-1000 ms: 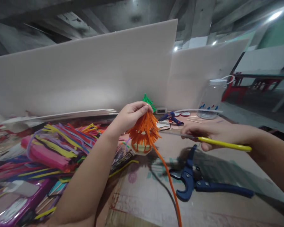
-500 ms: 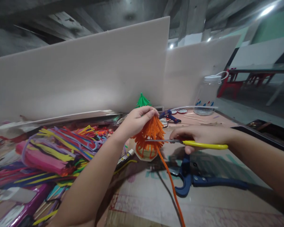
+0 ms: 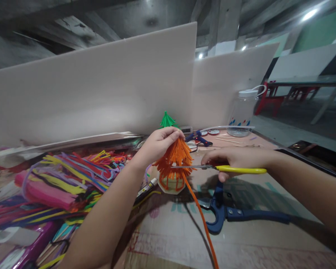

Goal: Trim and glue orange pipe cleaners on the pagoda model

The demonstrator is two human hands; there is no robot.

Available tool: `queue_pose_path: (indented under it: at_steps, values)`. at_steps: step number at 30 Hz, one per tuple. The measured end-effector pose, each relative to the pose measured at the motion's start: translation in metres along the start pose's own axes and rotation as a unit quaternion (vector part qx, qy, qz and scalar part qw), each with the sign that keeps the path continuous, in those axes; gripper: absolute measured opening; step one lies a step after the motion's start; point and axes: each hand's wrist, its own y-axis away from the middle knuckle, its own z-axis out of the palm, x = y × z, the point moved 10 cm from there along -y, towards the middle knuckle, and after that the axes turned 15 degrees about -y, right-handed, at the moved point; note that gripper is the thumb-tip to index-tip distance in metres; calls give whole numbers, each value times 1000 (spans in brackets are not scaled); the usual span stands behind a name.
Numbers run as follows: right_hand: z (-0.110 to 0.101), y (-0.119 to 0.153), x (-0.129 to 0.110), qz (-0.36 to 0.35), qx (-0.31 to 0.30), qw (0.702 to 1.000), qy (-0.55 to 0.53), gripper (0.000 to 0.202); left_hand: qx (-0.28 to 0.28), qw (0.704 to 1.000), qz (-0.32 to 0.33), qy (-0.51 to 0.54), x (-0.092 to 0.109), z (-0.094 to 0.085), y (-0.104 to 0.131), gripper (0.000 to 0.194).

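"Where's the orange fringed piece (image 3: 179, 152)?"
"Straight ahead, at twelve o'clock; the left hand (image 3: 162, 142) has its grip pinched on the top."
"And the right hand (image 3: 229, 158)?"
"At three o'clock from it, grip closed round a yellow-handled tool (image 3: 240, 170), blade level across the fringe. A blue cutter (image 3: 218, 215) lies towards four."

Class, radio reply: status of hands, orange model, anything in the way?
Left hand holds orange pipe-cleaner model near top. Right hand grips apparent yellow-handled scissors, metal across lower fringe. Orange strand trailing in front, blue pipe cutter nearby: possible snags.
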Motion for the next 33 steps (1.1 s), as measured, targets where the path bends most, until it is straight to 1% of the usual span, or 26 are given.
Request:
queue_pose_path:
  at_steps: [4, 10, 13, 17, 24, 28, 33]
  values:
    - [-2, 1, 3, 7, 6, 1000, -1, 49, 3, 1000, -7, 2, -2, -1, 0, 27]
    - [2, 1, -8, -28, -1, 1000, 12, 50, 2, 1000, -6, 0, -2, 1, 1, 28]
    - [3, 0, -9, -27, 2, 999, 17, 52, 2, 1000, -2, -6, -2, 2, 0, 28]
    - [1, 0, -5, -16, 12, 1000, 10, 52, 5, 1000, -1, -9, -3, 2, 0, 29]
    - [0, -2, -7, 23, 28, 999, 6, 44, 24, 999, -19, 8, -10, -3, -1, 30]
    - [1, -4, -13, 12, 41, 999, 16, 36, 26, 999, -19, 10, -12, -2, -3, 29]
    - [2, -7, -9, 27, 61, 998, 18, 30, 43, 999, -30, 14, -16, -6, -4, 30]
